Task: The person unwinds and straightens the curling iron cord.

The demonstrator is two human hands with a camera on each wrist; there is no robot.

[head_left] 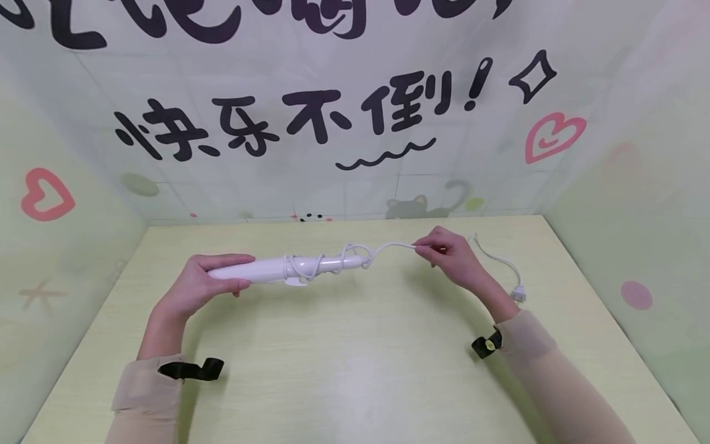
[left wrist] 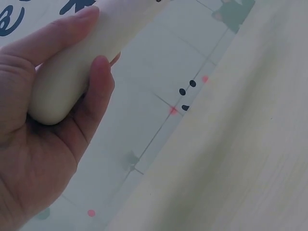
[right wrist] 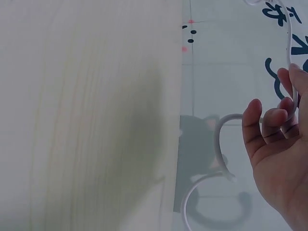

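Note:
A white hair styling iron [head_left: 261, 270], long and rounded, is held up above the table, lying almost level. My left hand [head_left: 191, 283] grips its thick end, thumb on one side and fingers on the other; the left wrist view shows the rounded tip [left wrist: 53, 103] against the palm. A thin white cord [head_left: 317, 266] is coiled loosely around the narrower half. From the narrow end the cord runs to my right hand [head_left: 452, 254], which pinches it between thumb and fingers. Past that hand the cord's tail hangs down to a plug [head_left: 518, 294] beside the right wrist.
Below both hands is a pale wooden table [head_left: 344, 370]. A printed back wall [head_left: 310, 185] with black lettering stands behind it, and side walls rise left and right. Black camera straps [head_left: 191, 370] sit on both wrists, over beige sleeves.

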